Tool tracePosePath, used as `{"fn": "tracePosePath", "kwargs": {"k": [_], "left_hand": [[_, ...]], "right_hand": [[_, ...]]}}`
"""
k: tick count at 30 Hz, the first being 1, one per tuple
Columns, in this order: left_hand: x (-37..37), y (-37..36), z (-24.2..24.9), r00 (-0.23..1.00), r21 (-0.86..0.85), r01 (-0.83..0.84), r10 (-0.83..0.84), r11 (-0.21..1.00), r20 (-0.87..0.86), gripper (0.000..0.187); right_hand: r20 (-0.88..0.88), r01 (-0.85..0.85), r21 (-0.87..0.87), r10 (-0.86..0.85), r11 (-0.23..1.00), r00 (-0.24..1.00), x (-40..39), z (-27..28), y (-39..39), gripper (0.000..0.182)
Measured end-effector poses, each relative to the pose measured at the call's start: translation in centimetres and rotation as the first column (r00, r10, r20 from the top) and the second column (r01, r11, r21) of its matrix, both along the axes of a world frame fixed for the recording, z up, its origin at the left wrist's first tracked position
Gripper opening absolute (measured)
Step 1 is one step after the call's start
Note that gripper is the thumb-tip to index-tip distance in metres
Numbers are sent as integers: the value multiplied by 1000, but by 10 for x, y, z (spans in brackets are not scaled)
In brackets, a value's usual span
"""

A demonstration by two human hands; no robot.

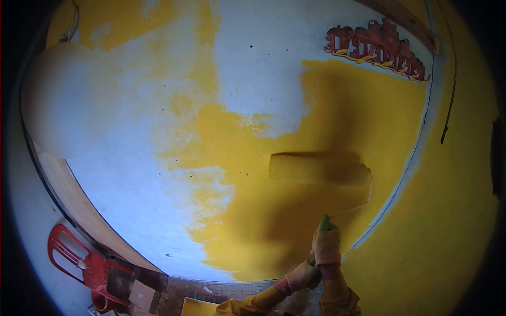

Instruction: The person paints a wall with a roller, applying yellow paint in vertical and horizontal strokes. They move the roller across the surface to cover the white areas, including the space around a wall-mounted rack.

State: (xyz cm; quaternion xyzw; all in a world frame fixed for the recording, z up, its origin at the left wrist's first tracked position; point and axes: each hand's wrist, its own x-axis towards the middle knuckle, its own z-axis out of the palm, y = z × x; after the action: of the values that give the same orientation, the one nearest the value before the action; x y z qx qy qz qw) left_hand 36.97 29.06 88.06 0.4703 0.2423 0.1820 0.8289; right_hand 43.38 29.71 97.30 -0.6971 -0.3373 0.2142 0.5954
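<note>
Both of my hands are closed around the green handle of a paint roller (319,169), and both wear light gloves with reddish cuffs. My right hand (327,247) grips higher up, near the wire frame. Lower on the handle and to the left is my left hand (303,275). The roller's yellow-coated sleeve lies roughly level against the wall (263,68), over a yellow-painted area. White and thinly covered patches show to its left and above. Dark shadows fall around the roller.
Raised red lettering (377,50) is fixed high on the right of the wall. A crack runs down the right-hand corner. At lower left stand a red plastic chair (95,268) and a cardboard box (144,296). A yellow-and-white tray (197,307) sits at the bottom edge.
</note>
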Motion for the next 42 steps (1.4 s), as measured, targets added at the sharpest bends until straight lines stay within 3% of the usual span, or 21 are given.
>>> {"fn": "tracePosePath", "kwargs": {"k": [1,3,4,6,8,10,15,18,20,22,23,25,27,32,34,38,40,42], "left_hand": [[-3,-4,-2,1000,4,3,-3,1000,1,28],[-8,-9,-2,997,3,74,-74,997,31,27],[-7,-8,-3,995,-55,92,-90,994,44,24],[-3,-7,-3,998,-81,69,-70,994,1,23],[1,-4,2,998,-96,47,-51,994,-33,21],[-7,-3,8,998,16,66,-67,998,6,23],[-19,-4,14,997,13,64,-64,998,-35,19],[-18,4,19,995,24,95,-93,995,-46,14],[-23,1,22,994,41,94,-92,995,-62,14],[-30,-5,29,996,168,83,-78,982,-35,15],[-30,-5,28,997,171,80,-76,982,-31,15],[-31,-5,23,994,5,98,-98,995,-37,18],[-29,-2,21,997,41,58,-56,997,-55,17],[-31,2,19,995,126,93,-88,988,-48,13],[-24,-4,7,999,139,46,-49,989,19,21],[-12,6,-4,990,49,119,-122,992,73,21],[-16,12,11,973,279,226,-229,933,-25,21],[-18,9,10,969,196,219,-236,956,72,20]], "right_hand": [[1,3,4,-3,1000,1000,8,-25,5,48],[468,25,122,-80,992,880,34,-93,21,48],[466,27,123,-82,992,881,23,-66,15,48],[18,53,-70,-52,996,998,2,-14,1,48],[53,35,-54,-32,998,998,4,-12,1,48],[75,15,-41,-12,999,997,1,-12,0,48],[-153,6,-56,-15,998,988,-2,-17,3,47],[-185,-13,80,27,997,982,1,-20,9,46],[-196,1,54,10,999,981,-4,-21,7,46],[-200,18,41,-9,999,980,-8,-20,6,46],[-244,8,24,-2,1000,970,-10,-22,4,47],[-290,-7,4,8,1000,957,-12,-24,3,47],[-330,-5,47,20,999,944,-11,-21,6,47],[-208,49,33,-41,998,977,-17,-17,6,46],[-190,61,25,-56,998,980,-13,-17,6,47],[-125,91,3,-90,996,988,-12,-2,5,47],[-98,107,6,-105,994,990,-10,-4,9,48],[197,290,118,-308,950,931,0,-29,18,49]]}}
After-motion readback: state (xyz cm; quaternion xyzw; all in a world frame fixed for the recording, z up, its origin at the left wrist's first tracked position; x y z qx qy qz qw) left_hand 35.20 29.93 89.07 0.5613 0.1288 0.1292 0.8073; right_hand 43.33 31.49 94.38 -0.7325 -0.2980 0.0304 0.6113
